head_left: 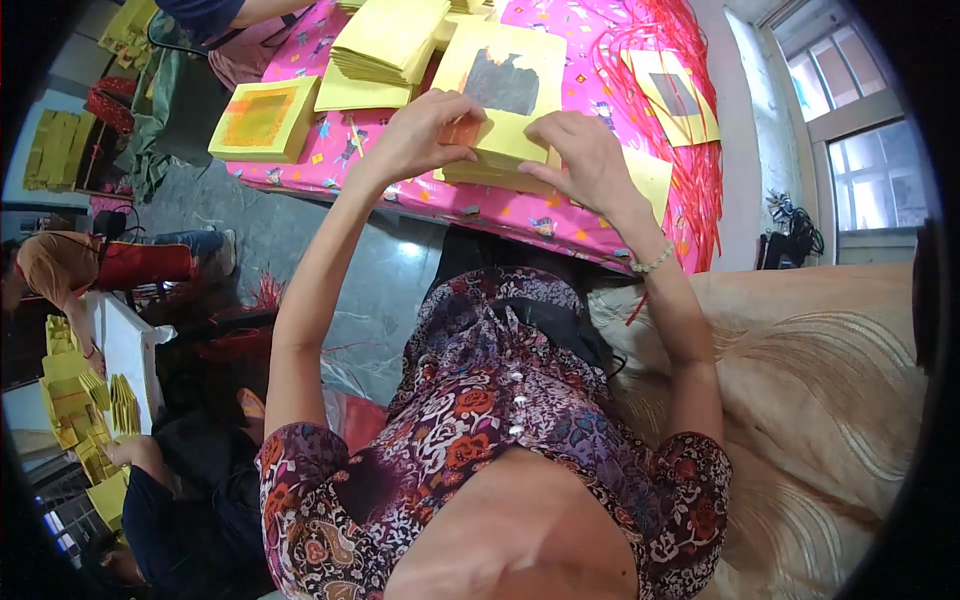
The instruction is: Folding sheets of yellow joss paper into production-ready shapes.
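Paper stack q, pls: where was it & what had hold of it?

– Near edge of the pink table, abt midway along. Yellow sheets, w/ a dark grey patch on top. Left hand had its near left corner, fingers bent over it, thumb by the front edge.

– K, & the other one?

– Right hand had the near right corner, ditto: fingers curved on top, thumb at the front. So both were gripping, tho can't tell how hard. Beaded bracelet on that wrist btw.

– Anything else on the table?

– Yep. Block w/ an orange patch at the table's left end, then a fanned yellow pile btwn that & the held stack. Red strands spilled off the table's right end, some lying over a grey-patched sheet. Plain yellow sheet nr the table's front right corner, partly behind the right wrist.

– Ppl around?

– Dark sleeve at the table's far left corner. Well left of the table, a person in a brown top was by a white surface w/ more yellow paper. Beige patterned fabric was right of the table, on the near side.
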`<state>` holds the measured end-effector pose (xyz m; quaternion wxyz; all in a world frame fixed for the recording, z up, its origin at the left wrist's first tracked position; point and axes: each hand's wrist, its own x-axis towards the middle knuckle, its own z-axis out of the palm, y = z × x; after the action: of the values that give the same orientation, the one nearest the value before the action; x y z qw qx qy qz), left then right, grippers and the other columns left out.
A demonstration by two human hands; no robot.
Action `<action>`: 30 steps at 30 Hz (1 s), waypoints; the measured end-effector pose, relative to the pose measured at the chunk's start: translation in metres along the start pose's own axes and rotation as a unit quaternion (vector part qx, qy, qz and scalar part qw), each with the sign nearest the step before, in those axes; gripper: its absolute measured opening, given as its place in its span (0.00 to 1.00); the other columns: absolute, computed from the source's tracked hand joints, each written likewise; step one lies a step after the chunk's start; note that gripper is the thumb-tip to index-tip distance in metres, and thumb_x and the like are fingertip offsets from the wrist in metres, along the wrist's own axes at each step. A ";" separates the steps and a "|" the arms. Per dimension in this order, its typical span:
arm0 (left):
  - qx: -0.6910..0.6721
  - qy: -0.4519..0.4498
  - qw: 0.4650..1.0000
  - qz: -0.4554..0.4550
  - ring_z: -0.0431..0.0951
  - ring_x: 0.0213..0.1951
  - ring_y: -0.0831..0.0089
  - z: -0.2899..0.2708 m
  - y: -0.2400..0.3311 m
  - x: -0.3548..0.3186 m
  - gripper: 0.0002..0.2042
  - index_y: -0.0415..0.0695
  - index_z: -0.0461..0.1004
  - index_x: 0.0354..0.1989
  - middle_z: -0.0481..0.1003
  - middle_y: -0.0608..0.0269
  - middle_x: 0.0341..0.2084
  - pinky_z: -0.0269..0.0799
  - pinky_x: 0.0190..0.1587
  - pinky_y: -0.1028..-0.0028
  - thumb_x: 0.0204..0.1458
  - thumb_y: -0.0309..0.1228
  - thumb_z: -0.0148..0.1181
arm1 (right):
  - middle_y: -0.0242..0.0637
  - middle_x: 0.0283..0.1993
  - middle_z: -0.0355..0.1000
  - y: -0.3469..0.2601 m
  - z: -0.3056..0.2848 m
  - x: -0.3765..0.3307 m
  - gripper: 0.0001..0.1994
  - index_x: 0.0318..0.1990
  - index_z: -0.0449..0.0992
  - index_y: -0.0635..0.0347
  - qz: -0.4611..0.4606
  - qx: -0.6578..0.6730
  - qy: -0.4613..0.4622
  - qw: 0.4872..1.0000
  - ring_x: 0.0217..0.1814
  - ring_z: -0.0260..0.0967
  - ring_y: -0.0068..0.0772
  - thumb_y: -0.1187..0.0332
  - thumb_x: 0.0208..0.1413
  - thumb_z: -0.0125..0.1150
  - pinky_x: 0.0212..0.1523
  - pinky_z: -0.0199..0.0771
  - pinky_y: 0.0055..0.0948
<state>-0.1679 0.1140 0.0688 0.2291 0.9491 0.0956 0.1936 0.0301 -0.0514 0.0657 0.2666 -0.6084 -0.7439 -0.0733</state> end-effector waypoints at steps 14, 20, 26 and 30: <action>-0.196 -0.085 0.970 -0.113 0.78 0.31 0.80 -0.007 -0.031 0.015 0.12 0.43 0.82 0.37 0.81 0.63 0.27 0.72 0.36 0.76 0.51 0.38 0.64 | 0.39 0.35 0.75 0.020 -0.005 0.020 0.14 0.35 0.81 0.63 0.174 0.144 -0.122 0.966 0.37 0.73 0.36 0.60 0.55 0.60 0.40 0.73 0.30; -0.202 -0.083 0.969 -0.118 0.76 0.29 0.82 -0.005 -0.035 0.015 0.13 0.42 0.82 0.37 0.80 0.66 0.25 0.71 0.35 0.77 0.52 0.40 0.64 | 0.39 0.37 0.75 0.020 -0.004 0.023 0.14 0.36 0.81 0.63 0.195 0.155 -0.136 0.959 0.38 0.74 0.34 0.59 0.55 0.61 0.39 0.73 0.31; -0.198 -0.083 0.968 -0.130 0.74 0.27 0.83 -0.004 -0.035 0.015 0.14 0.42 0.82 0.36 0.79 0.67 0.23 0.70 0.33 0.77 0.51 0.41 0.64 | 0.39 0.37 0.75 0.020 -0.002 0.022 0.15 0.36 0.81 0.63 0.202 0.157 -0.128 0.958 0.38 0.74 0.34 0.59 0.54 0.61 0.40 0.73 0.30; -0.211 -0.078 0.965 -0.132 0.74 0.27 0.83 -0.003 -0.036 0.015 0.14 0.42 0.82 0.36 0.79 0.67 0.23 0.69 0.32 0.77 0.51 0.41 0.64 | 0.39 0.37 0.75 0.019 -0.003 0.023 0.15 0.36 0.81 0.63 0.204 0.147 -0.137 0.958 0.38 0.74 0.34 0.59 0.54 0.61 0.40 0.73 0.30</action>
<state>-0.1591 0.1506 0.0594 0.4541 0.8706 0.1592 0.1026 0.0457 -0.0281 0.0751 0.2577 -0.7053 -0.6364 0.1767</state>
